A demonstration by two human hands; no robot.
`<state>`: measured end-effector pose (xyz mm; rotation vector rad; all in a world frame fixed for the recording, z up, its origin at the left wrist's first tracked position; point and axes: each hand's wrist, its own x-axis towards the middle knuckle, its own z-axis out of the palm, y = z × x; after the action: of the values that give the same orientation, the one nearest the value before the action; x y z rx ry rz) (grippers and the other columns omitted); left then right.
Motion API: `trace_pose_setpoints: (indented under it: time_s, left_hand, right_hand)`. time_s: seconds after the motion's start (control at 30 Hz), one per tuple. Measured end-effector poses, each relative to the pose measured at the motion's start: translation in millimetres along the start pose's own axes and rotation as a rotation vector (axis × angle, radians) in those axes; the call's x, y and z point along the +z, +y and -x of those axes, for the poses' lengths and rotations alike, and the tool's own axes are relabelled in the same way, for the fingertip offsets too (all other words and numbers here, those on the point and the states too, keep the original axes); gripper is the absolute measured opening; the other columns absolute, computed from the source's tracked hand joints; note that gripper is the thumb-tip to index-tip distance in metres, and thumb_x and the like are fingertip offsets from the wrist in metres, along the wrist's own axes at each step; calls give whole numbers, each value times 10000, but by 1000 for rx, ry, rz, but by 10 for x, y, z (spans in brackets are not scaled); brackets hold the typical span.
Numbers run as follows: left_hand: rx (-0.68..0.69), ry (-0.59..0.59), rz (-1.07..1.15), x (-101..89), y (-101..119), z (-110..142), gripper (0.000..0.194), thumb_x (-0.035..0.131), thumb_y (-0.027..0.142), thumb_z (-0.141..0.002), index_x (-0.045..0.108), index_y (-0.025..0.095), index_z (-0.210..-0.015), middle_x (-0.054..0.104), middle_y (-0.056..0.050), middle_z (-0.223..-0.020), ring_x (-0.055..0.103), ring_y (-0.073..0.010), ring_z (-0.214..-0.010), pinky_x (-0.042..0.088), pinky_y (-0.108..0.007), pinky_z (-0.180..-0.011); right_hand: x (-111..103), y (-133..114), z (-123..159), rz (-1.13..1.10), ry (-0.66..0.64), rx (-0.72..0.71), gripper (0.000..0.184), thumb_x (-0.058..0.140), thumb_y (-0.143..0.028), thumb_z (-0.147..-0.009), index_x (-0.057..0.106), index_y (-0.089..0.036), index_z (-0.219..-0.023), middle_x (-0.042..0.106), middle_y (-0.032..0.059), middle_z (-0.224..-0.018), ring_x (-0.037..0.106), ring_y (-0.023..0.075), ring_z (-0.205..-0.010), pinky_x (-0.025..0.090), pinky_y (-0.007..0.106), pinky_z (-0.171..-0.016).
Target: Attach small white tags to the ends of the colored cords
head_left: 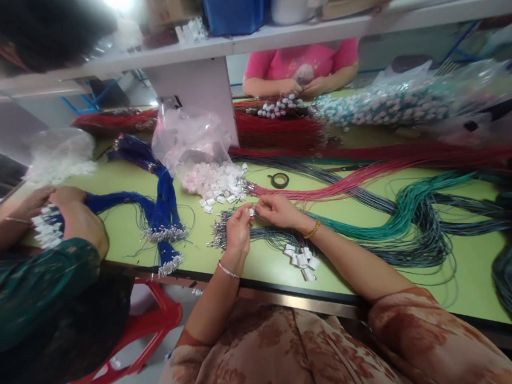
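Observation:
My left hand pinches a small white plastic connector between thumb and fingertips. Close against it, my right hand has its fingers closed together; what they grip is hidden. Below both hands runs a bundle of dark grey wires, its metal-tipped ends fanned out to the left of my left hand. Several wires with white connectors lie below my right wrist. Just beyond my hands, loose white connectors spill from a clear plastic bag.
Pink wires, green wires and a tape roll lie on the green table. At left, a co-worker's hands hold blue wires. Another person in pink sits opposite, beneath a shelf.

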<state>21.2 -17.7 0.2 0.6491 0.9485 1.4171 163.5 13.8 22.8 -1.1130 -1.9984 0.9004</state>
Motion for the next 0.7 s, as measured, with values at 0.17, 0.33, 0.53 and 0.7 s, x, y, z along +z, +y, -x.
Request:
trace_pose_setpoints:
  time_s: [0.17,0.33,0.53,0.7]
  left_hand:
    - [7,0,-9,10,-32,4,225,786,294,-658,723,140,-810,662,-26,-752,470,-58,-574,352,-201,-547]
    - [1,7,-13,-4,-63,-26,246,782,302,-656,720,138,-829,658,-29,-746,485,-68,-585,355,-208,-555]
    - [312,11,-383,53,-20,146,250,635,370,-820,686,147,-922,650,-50,-816,540,-120,-685,432,-253,-645]
    - [906,-604,-1004,247,-73,628,212,488,273,-913,647,170,-1009,634,-110,-1007,567,-192,-958,471,-341,-851]
  right_hand:
    - [-13,-42,6,102,-2,-38,217,483,-272,-818,477,-161,-632,454,-38,-561,365,80,-529,226,225,-527]
    - [-26,-14,4,82,-78,-59,186,490,-263,-811,526,-147,-670,499,-29,-588,385,80,-542,243,217,-537]
    - [-185,-37,-30,-58,-107,7,222,504,-321,-832,544,-145,-702,524,-18,-626,416,89,-579,298,211,-556]
    - [-361,-71,-143,-189,-362,45,275,508,-394,-852,584,-142,-772,569,-4,-690,477,103,-625,361,219,-597]
